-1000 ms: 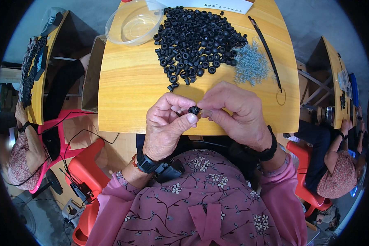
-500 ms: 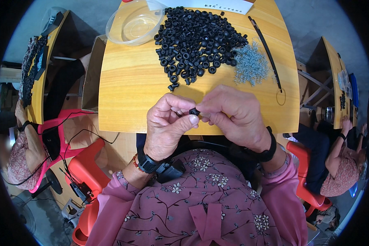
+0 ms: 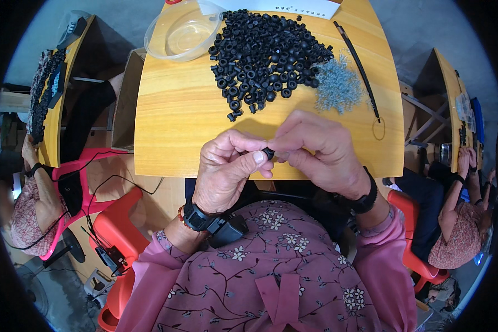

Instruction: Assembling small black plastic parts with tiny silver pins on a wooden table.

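Observation:
Between the thumb and index finger of my left hand (image 3: 224, 171) is a small black rubber-like part (image 3: 269, 152), round at the end that shows. My right hand (image 3: 321, 146) meets it from the right, thumb and index finger pinched together at its edge. Whatever those right fingertips hold is too small or hidden to make out. Both hands are just above the near edge of the wooden table (image 3: 188, 133). Beyond them lies a big heap of similar black parts (image 3: 265, 52), some ring-shaped, some spool-shaped. Beside it sits a loose pile of tiny blue-grey pieces (image 3: 338, 86).
A clear plastic bowl (image 3: 182, 33) stands at the far left of the table, near a white box (image 3: 276, 6). On the right lies a black rod (image 3: 359, 69) with a thin loop at its near end. Other people work at side tables, and a red stool (image 3: 119, 221) stands at left.
Both hands have shifted slightly to the right with the black part, which is turned a little between the fingers. At the right-hand table, another person's hands have moved closer together.

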